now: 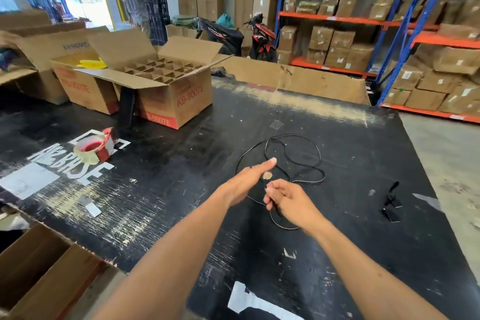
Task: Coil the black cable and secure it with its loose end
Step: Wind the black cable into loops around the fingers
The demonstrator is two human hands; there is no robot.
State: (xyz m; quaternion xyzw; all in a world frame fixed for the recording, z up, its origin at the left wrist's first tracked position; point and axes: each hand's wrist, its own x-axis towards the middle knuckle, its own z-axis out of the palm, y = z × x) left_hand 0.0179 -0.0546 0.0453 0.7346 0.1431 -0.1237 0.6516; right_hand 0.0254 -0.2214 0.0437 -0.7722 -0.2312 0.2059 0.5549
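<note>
The black cable [293,161] is hard to follow against the equally black surface [337,254]; only the sheen along its edge marks it out, and where it runs beneath the two hands it is hidden. Its loose end cannot be made out. The right hand [291,202] has its fingers [272,191] curled and pinched on a strand of the cable at the near side of the tangle, with a small loop showing just below the palm. The left hand [246,182] lies over the left part of the cable with its fingers held straight and close together, thumb tip forward, gripping nothing that can be seen. Beyond the hands the cable lies on the surface in several loose, overlapping loops, uncoiled, thin and flat-looking.

Right of the cable, well apart, lie small dark pieces [391,202] too dim to identify. Left of the cable, a tape dispenser [97,149] with a red core and clear tape sits on white lettering. Farther left and beyond the cable stands an open cardboard box [171,96] printed KB-9007E, flaps up, holding a cardboard divider grid [163,69] whose cells show no contents. Behind it another open box [78,80] holds something yellow [92,63], only partly seen. A carton [44,273] at the near left corner is cut off by the frame.
</note>
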